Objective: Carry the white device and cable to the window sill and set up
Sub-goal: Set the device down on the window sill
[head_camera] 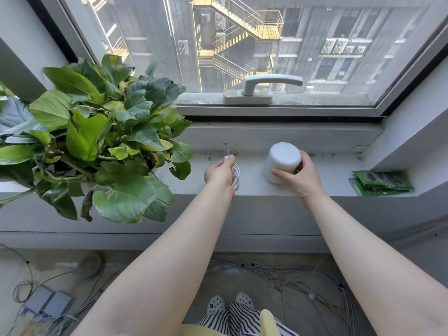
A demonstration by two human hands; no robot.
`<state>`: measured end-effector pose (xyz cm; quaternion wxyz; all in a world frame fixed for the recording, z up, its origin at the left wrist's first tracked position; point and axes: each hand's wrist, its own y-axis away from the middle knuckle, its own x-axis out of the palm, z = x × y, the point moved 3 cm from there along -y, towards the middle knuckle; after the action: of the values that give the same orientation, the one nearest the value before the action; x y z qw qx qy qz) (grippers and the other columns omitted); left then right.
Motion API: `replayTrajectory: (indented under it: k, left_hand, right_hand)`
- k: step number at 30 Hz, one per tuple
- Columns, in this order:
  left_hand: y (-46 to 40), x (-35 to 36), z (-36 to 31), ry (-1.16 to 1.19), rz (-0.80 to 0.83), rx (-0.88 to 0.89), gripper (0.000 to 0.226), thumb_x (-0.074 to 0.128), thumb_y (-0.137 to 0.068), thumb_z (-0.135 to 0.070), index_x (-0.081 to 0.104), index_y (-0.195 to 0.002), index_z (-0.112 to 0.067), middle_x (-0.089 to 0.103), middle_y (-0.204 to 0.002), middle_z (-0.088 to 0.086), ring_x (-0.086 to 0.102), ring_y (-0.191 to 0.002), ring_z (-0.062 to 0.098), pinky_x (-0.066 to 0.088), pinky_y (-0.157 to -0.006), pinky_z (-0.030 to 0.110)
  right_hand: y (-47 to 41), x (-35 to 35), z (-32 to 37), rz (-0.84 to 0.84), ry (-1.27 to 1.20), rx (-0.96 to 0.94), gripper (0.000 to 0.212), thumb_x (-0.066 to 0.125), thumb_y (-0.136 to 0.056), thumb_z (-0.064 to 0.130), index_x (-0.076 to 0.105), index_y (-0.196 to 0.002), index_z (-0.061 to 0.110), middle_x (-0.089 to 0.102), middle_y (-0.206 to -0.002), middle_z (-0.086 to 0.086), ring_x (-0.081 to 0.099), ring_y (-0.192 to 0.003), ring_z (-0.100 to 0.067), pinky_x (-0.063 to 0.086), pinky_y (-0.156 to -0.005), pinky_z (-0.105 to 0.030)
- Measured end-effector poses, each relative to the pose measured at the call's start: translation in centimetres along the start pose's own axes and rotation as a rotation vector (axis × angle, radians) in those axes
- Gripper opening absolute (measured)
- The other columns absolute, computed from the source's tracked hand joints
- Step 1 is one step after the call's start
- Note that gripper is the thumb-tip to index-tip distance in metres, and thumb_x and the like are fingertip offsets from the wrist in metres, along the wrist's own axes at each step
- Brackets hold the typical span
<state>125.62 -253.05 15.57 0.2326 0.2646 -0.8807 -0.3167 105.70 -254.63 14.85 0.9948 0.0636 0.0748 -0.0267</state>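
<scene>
The white device [282, 161], a rounded cylinder, stands on the window sill [334, 175] at centre right. My right hand [301, 177] wraps its near side, thumb in front and fingers on the right. My left hand [219, 174] hovers over the sill to the left of the device. It holds a coiled white cable [237, 177], and the white plug [227, 156] sticks out beyond the fingertips. The loops hang against the hand just above the sill.
A large potted plant [97, 139] fills the left of the sill, its leaves close to my left hand. Green packets [380, 181] lie at the sill's right end. The window handle [261, 89] sits behind. Loose wires [303, 280] cover the floor below.
</scene>
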Motion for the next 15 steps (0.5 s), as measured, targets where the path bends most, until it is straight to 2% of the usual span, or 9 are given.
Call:
replayTrajectory:
  k: [4,8,11,13,15]
  left_hand:
    - [-0.2,0.1,0.1,0.016,0.0,-0.012,0.014,0.068,-0.084,-0.016,0.061,-0.093,-0.009,0.049,-0.065,0.003,0.044,-0.051,0.014,0.034,-0.042,0.008]
    - [-0.2,0.2,0.1,0.028,-0.002,-0.019,0.015,0.068,-0.084,-0.015,0.061,-0.096,-0.008,0.049,-0.064,0.003,0.043,-0.05,0.014,0.033,-0.039,0.007]
    - [-0.2,0.2,-0.1,0.021,-0.009,-0.017,0.023,0.07,-0.084,-0.017,0.066,-0.104,-0.007,0.052,-0.067,0.003,0.047,-0.053,0.013,0.038,-0.042,0.011]
    - [-0.4,0.3,-0.2,0.02,-0.009,-0.016,0.037,0.071,-0.083,-0.019,0.066,-0.115,-0.003,0.054,-0.07,0.002,0.049,-0.055,0.012,0.041,-0.047,0.016]
    - [-0.6,0.4,-0.3,-0.007,-0.001,-0.02,0.039,0.07,-0.083,-0.022,0.066,-0.118,-0.004,0.054,-0.069,0.0,0.048,-0.053,0.01,0.042,-0.045,0.015]
  right_hand:
    - [0.1,0.1,0.2,-0.002,-0.001,-0.005,0.067,0.085,-0.065,0.01,0.051,-0.121,0.025,0.062,-0.119,0.002,0.059,-0.114,-0.018,0.048,-0.097,-0.032]
    - [-0.1,0.2,0.1,-0.01,0.013,0.0,0.071,0.086,-0.063,0.012,0.051,-0.123,0.025,0.061,-0.124,0.001,0.058,-0.117,-0.019,0.048,-0.1,-0.035]
    - [0.0,0.0,0.2,-0.001,0.01,0.004,0.081,0.086,-0.063,0.01,0.045,-0.131,0.026,0.056,-0.132,0.001,0.054,-0.122,-0.018,0.046,-0.102,-0.035]
    - [0.3,-0.3,0.2,0.021,0.008,0.015,0.09,0.087,-0.064,0.014,0.038,-0.139,0.029,0.049,-0.139,0.002,0.048,-0.128,-0.016,0.041,-0.106,-0.033]
    - [0.9,-0.7,0.8,-0.011,0.022,-0.005,0.092,0.085,-0.065,0.025,0.035,-0.142,0.03,0.045,-0.14,0.001,0.042,-0.131,-0.013,0.033,-0.109,-0.028]
